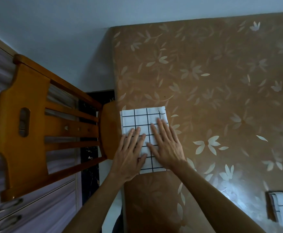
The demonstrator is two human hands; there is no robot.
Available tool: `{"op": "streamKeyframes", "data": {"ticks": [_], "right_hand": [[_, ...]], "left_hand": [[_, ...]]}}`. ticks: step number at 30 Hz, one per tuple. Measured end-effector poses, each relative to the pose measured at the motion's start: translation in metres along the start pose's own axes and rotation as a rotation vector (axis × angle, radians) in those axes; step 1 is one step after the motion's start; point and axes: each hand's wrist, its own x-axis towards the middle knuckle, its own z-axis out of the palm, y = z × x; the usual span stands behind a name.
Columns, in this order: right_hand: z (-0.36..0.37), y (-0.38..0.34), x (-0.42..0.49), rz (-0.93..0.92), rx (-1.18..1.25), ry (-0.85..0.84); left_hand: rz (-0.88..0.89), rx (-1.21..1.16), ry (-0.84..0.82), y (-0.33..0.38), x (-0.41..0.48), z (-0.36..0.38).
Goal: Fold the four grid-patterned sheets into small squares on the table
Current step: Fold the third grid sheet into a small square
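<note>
On floral brown table [221, 81]: grid sheet [137, 118] at left edge, beneath flat, spread left hand [129, 155] and right hand [167, 145]; open tabletop rightward.

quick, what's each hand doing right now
Left hand: open, pressed flat on the grid-patterned sheet, gripping nothing.
Right hand: open, flat on the same sheet, gripping nothing.

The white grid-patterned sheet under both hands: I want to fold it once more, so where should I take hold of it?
Probably the far right corner of the white grid-patterned sheet: it curls up off the brown floral tablecloth, so the right hand fingers can slip under from the far side while the left hand stays flat.
</note>
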Motion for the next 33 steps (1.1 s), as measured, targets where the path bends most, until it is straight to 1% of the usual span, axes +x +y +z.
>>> {"op": "streamKeyframes", "data": {"ticks": [4, 7, 9, 11, 14, 16, 18, 21, 27, 29, 33], "right_hand": [[-0.004, 0.014, -0.002, 0.06, -0.038, -0.002], [-0.006, 0.021, -0.004, 0.142, -0.018, -0.005], [-0.014, 0.027, -0.01, 0.163, 0.015, 0.009], [-0.024, 0.033, -0.024, 0.072, 0.069, 0.027], [-0.029, 0.035, -0.06, -0.209, 0.14, -0.031], [-0.021, 0.037, -0.08, -0.314, 0.128, -0.063], [-0.014, 0.042, -0.09, -0.308, 0.129, -0.055], [-0.012, 0.045, -0.093, -0.278, 0.086, 0.006], [-0.016, 0.043, -0.086, -0.276, 0.086, 0.08], [-0.022, 0.042, -0.089, -0.267, 0.143, 0.092], [-0.042, 0.04, -0.107, -0.222, 0.325, 0.066]], "left_hand": [[0.01, 0.016, -0.051, -0.001, 0.0, -0.002], [0.003, 0.014, -0.076, 0.001, 0.0, -0.006], [-0.019, 0.001, -0.071, 0.003, -0.001, -0.011], [-0.026, -0.026, -0.014, 0.005, -0.007, -0.017], [0.075, -0.052, 0.124, 0.005, -0.022, -0.023], [0.121, -0.085, 0.185, 0.005, -0.032, -0.021], [0.156, -0.103, 0.168, 0.005, -0.043, -0.018], [0.235, -0.042, 0.11, 0.006, -0.056, -0.012], [0.22, 0.024, 0.172, 0.018, -0.053, -0.013], [0.2, -0.018, 0.17, 0.02, -0.053, -0.02], [0.152, -0.188, 0.145, 0.021, -0.06, -0.03]]}}
